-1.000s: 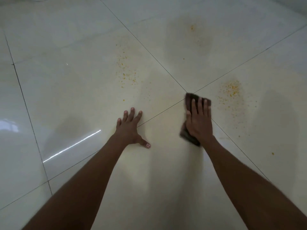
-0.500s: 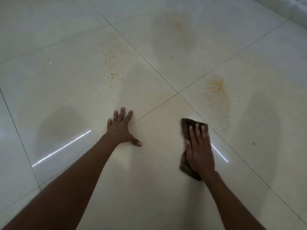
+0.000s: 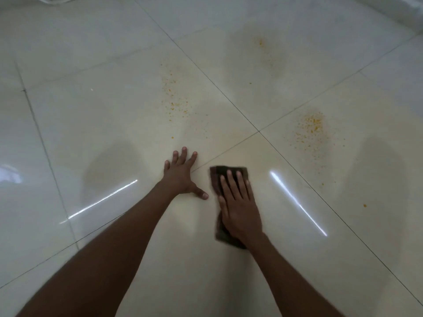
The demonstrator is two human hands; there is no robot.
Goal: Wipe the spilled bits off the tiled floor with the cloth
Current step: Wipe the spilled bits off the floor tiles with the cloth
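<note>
Landmark: the tile-joint crossing [image 3: 258, 131], where four glossy pale tiles of the tiled floor [image 3: 91, 133] meet

1. Cloth [image 3: 225, 172]: dark brown, folded into a long strip, flat on the tile nearer the person than the crossing, slightly to its left; the far end shows beyond the fingertips, the near end at the wrist

2. Right hand [image 3: 240, 209]: palm down on the cloth, fingers straight and close together, pressing it to the floor; not curled round it

3. Left hand [image 3: 180, 177]: just left of the cloth, apart from it; flat on the floor, fingers spread and straight, thumb stretched toward the cloth; holds nothing; the fingers reach past the joint line running left and nearer from the crossing

4. Spilled bits, right patch [image 3: 311, 129]: dense cluster of small orange-yellow crumbs right of the crossing, thinning toward the person; well apart from the cloth

5. Spilled bits, left patch [image 3: 175, 99]: loose scatter left of and beyond the crossing, farther off than the left hand

6. Spilled bits, far patch [image 3: 260, 42]: a few crumbs well beyond the crossing

7. Single crumb [image 3: 364, 205]: far right of the crossing, nearer the person

8. Bright streak reflections [image 3: 297, 204]: one right of the cloth, another left of the left forearm
</note>
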